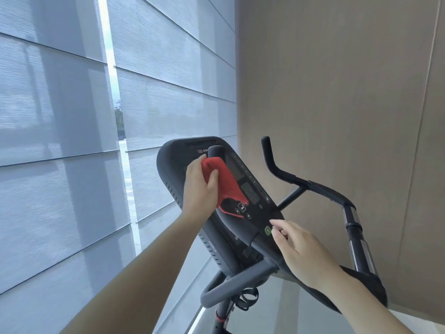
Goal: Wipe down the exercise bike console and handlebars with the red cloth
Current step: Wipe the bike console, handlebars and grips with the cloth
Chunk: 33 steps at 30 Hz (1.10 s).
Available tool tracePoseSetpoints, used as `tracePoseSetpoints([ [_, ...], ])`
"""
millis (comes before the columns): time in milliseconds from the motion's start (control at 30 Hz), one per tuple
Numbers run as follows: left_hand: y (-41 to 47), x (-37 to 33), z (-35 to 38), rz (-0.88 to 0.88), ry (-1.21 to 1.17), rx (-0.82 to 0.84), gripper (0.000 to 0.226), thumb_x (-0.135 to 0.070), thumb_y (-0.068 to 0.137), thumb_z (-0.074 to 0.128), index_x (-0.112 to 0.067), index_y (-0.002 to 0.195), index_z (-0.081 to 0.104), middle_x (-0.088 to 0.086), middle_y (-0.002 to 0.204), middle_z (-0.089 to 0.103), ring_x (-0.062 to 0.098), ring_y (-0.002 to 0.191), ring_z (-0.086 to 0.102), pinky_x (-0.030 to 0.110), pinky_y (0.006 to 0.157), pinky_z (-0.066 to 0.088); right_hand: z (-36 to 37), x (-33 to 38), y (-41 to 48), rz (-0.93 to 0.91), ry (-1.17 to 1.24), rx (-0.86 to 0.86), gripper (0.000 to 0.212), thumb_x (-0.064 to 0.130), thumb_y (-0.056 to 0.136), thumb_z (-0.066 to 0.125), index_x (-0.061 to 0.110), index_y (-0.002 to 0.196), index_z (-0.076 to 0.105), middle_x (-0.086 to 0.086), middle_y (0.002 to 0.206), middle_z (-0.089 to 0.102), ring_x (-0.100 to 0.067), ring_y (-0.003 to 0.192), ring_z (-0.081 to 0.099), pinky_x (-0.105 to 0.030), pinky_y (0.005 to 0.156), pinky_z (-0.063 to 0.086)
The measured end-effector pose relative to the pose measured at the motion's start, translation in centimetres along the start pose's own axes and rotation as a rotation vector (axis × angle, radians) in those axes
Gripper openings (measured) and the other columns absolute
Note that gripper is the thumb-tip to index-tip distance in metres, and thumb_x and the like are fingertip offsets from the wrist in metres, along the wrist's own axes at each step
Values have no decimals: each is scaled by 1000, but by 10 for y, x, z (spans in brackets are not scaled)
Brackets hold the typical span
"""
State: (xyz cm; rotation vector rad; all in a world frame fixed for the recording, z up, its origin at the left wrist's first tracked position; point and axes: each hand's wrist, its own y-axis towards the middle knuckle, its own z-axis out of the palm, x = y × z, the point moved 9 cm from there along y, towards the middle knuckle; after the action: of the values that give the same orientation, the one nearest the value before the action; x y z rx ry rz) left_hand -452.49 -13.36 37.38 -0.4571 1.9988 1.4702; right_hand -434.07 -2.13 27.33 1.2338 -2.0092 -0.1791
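Observation:
The black exercise bike console [255, 189] tilts across the middle of the view, with a keypad and a green button [268, 230] near its lower end. My left hand [199, 186] grips the red cloth [226, 179], wrapped around the upright left handlebar [216, 150] in front of the console. A corner of the cloth hangs over the console face. My right hand [301, 249] rests on the console's lower right edge, fingertips beside the green button, holding nothing. The right handlebar [289, 175] curves away to the right.
Window blinds [72, 141] fill the left side, close behind the console. A beige wall panel [349, 92] stands to the right. A lower handlebar loop [231, 288] and a bottle cage [249, 297] sit beneath the console.

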Motion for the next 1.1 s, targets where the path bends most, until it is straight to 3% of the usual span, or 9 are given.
tracePoseSetpoints([
  [100,16,2,-21,-71,-112,-169,33,-14,92,49,-17,124,51,2,122,57,14,115,52,27,102,38,-8,-12,-8,24,-3,2,37,38,98,31,29,130,45,19,127,49,5,111,43,-12,92,31],
  [167,24,4,-26,-110,-156,-238,30,-15,92,47,-17,121,52,1,119,57,14,112,53,26,97,40,-11,-16,-10,40,16,-10,36,36,98,30,29,129,47,20,123,49,8,107,42,-6,87,28],
  [300,17,5,4,-125,-224,-113,17,-37,87,57,-34,103,51,-2,108,60,19,103,60,40,90,50,-11,-19,-10,51,50,-15,36,37,99,30,29,128,49,20,123,49,6,111,42,-11,95,30],
  [467,-2,2,10,-45,-113,-95,41,-26,88,59,-22,127,46,-6,121,52,6,112,50,26,99,40,-9,-19,-10,55,37,-3,36,37,99,29,30,129,48,25,120,44,7,110,39,-11,95,27],
  [633,-38,4,16,25,-5,-1,47,-15,89,57,-26,132,41,-11,124,41,-28,99,35,-5,80,25,-11,-20,-10,64,53,-12,35,36,98,30,29,126,51,20,116,49,5,105,43,-11,89,28],
  [700,-54,12,19,23,16,30,49,-13,89,58,-24,133,41,-10,124,40,-23,100,36,-7,81,23,-10,-20,-11,67,53,-8,35,36,99,30,28,126,51,19,116,50,4,104,43,-13,89,29],
  [833,-54,16,10,11,33,26,36,-11,89,57,-19,124,49,-4,122,48,5,112,43,4,88,27,-8,-21,-14,73,59,2,35,35,99,30,26,125,52,14,120,53,2,103,44,-14,88,30],
  [933,-45,9,5,-1,-32,-35,29,-13,91,54,-25,117,49,-4,122,50,9,116,43,15,96,31,-8,-21,-14,72,61,5,35,34,99,31,25,124,53,12,124,55,1,103,45,-15,90,31],
  [1100,-69,13,31,-14,99,-2,50,-14,91,54,-20,138,38,1,142,33,12,130,34,22,107,26,-9,-21,-14,74,60,-7,34,32,99,31,24,123,54,11,125,55,1,105,44,-17,90,31],
])
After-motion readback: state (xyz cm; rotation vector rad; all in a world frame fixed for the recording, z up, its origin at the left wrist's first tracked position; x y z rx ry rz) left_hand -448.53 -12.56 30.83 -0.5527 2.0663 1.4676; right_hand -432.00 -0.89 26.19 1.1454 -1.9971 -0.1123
